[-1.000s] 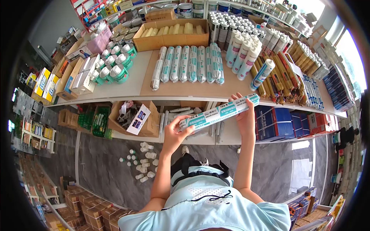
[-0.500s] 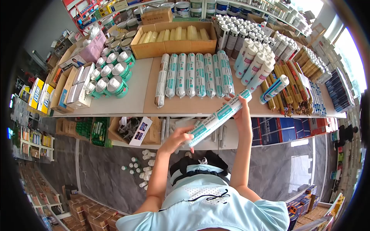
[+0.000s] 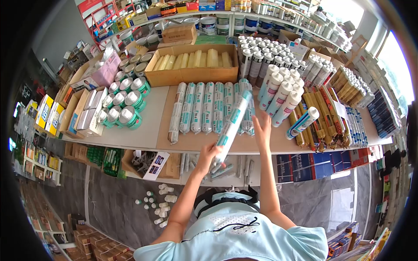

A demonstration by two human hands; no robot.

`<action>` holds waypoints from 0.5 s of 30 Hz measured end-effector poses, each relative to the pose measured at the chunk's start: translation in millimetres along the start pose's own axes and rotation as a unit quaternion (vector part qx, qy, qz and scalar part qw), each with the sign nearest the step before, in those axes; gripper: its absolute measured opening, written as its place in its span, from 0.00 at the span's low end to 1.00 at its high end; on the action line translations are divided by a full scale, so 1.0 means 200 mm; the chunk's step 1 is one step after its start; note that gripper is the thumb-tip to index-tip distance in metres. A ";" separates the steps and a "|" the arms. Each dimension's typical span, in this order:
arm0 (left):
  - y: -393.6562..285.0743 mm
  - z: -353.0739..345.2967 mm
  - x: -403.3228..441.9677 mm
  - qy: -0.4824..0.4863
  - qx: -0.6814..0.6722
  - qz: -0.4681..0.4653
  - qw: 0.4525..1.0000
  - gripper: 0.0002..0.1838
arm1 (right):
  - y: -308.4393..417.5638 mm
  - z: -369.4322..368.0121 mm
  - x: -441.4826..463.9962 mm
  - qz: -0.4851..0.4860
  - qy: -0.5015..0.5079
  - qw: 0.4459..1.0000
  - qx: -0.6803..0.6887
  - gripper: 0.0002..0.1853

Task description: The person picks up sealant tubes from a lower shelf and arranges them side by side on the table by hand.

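My left hand (image 3: 210,155) is closed round the lower end of a white and teal sausage pack of sealant (image 3: 234,121). The pack tilts up and to the right, above the table's front edge. Its upper end overlaps the right part of a row of similar sealant sausage packs (image 3: 196,108) lying side by side on the table. My right hand (image 3: 262,130) is off the pack, fingers apart and holding nothing. It is just right of the row and close to upright white-capped sealant cartridges (image 3: 281,98).
Behind the row stands a cardboard box (image 3: 191,71) of yellowish sticks. Green cans (image 3: 130,117) are on the left. A single cartridge (image 3: 302,122) and gold sausage packs (image 3: 322,117) lie to the right. Under the tabletop (image 3: 152,108), a shelf holds boxes (image 3: 305,167) and loose tubes.
My right hand has let go of the sausage pack, which both hands held before. The pack has swung steeper, its upper end moving left. The view has tilted up.
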State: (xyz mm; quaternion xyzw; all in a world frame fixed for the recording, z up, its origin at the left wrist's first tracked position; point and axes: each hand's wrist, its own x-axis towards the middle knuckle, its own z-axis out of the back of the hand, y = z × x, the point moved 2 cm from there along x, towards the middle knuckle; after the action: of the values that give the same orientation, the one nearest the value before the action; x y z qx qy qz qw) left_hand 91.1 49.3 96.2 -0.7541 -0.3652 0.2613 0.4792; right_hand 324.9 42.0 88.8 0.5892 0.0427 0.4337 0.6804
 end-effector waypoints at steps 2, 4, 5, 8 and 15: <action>0.02 -0.04 0.14 -0.035 -0.007 0.011 0.999 0.17 | -0.12 -0.03 0.01 0.055 -0.005 0.997 -0.059 0.32; 0.03 -0.08 0.28 -0.062 0.021 0.010 0.998 0.18 | -0.15 -0.05 -0.01 0.004 0.019 0.999 -0.046 0.32; 0.05 -0.08 0.36 -0.071 0.023 0.019 0.997 0.18 | -0.17 -0.06 0.00 -0.037 0.051 0.998 -0.009 0.33; 0.04 -0.10 0.51 -0.097 0.034 0.033 0.994 0.18 | -0.26 -0.14 -0.02 -0.065 0.081 0.993 0.049 0.34; 0.09 -0.04 0.69 -0.083 0.120 0.009 0.989 0.20 | -0.25 -0.19 -0.03 -0.017 0.089 0.996 -0.026 0.34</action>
State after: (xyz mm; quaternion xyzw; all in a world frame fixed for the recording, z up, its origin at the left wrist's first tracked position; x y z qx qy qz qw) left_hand 185.5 151.2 76.0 -0.6704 -0.3629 0.3690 0.5317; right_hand 327.2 70.3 33.5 0.5299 0.1015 0.4738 0.6960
